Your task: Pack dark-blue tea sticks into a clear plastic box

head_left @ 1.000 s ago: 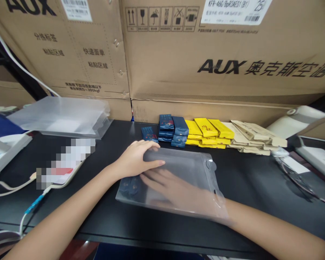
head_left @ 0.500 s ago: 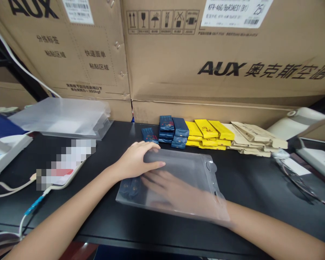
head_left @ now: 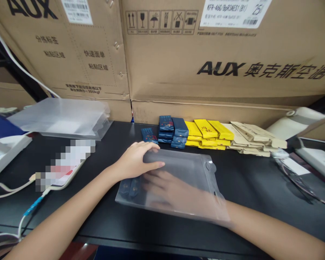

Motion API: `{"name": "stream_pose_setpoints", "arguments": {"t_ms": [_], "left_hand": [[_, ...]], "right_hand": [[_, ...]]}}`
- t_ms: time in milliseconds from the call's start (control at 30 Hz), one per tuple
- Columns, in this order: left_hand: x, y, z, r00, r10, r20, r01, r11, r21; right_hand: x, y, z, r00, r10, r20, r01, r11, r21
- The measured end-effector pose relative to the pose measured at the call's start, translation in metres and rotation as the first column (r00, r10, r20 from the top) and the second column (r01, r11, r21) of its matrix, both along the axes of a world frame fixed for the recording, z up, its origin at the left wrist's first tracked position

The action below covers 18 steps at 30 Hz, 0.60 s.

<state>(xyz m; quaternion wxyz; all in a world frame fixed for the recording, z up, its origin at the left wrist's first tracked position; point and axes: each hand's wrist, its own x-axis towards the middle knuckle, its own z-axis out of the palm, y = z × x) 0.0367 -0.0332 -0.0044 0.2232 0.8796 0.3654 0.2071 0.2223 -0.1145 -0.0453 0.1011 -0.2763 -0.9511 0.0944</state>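
Note:
A frosted zip bag (head_left: 184, 164) lies on the black table, its opening with the slider facing right. Over its far left part is my left hand (head_left: 139, 159), thumb on top and fingers curled over the far edge, gripping it. My right hand (head_left: 170, 186) is inside the bag through the opening, seen blurred through the plastic. Its fingers look stretched out and point left, and no object shows in them. Just beyond those fingertips, in the bag's left end, lie dark blue packets (head_left: 130, 187), two of them visible.
Along the back stand stacks of blue packets (head_left: 180, 127), yellow packets (head_left: 206, 129) and beige packets (head_left: 249, 135), before cardboard boxes (head_left: 162, 72). More frosted bags (head_left: 62, 115) and a cabled phone (head_left: 70, 168) lie left. A white bottle (head_left: 295, 122) and glasses (head_left: 298, 177) are right.
My right fingers have drawn slightly back to the right inside the bag, and the blue packets show more clearly. My left hand has stayed in place.

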Motion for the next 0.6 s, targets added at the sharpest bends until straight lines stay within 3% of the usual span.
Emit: {"name": "stream_pose_setpoints", "arguments": {"t_ms": [600], "left_hand": [[0.0001, 0.0005, -0.0006, 1.000, -0.001, 0.001, 0.001, 1.000, -0.007]], "right_hand": [[-0.0003, -0.0017, 0.0052, 0.997, -0.045, -0.061, 0.038, 0.993, -0.108]]}}
